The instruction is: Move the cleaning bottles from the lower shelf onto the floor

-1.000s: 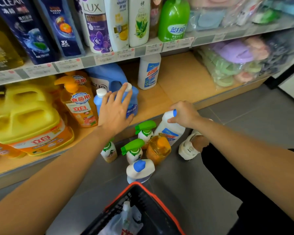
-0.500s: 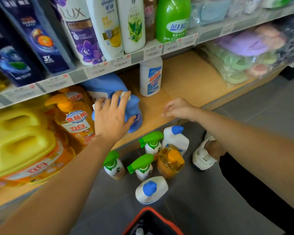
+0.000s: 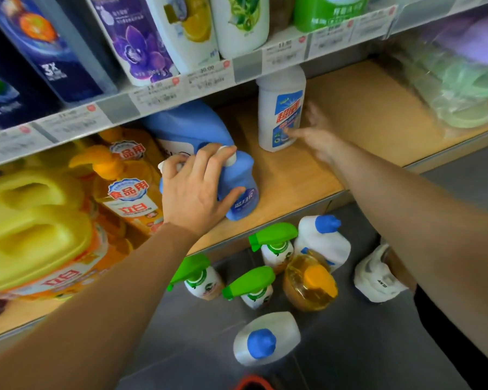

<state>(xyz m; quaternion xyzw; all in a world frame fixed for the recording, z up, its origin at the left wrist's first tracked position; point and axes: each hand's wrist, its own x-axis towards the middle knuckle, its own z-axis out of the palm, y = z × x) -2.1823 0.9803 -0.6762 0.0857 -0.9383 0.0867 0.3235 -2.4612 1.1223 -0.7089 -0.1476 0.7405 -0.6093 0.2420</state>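
On the wooden lower shelf two small blue bottles with white caps stand side by side. My left hand lies over their tops, fingers curled round the caps and thumb on the front bottle. Further back stands a white bottle with a blue label. My right hand is blurred, fingers spread, right beside its base. On the grey floor stand several bottles: three green-trigger sprays, an amber pump bottle and two white bottles with blue caps.
A big blue jug, orange dish-soap bottles and yellow jugs fill the shelf's left part. Bagged green items lie at its right. Shampoo bottles line the upper shelf. My white shoe and a red basket rim are on the floor.
My right hand let go of the white blue-capped bottle on the floor and rose to the white bottle on the shelf. My left hand closed over the small blue bottles.
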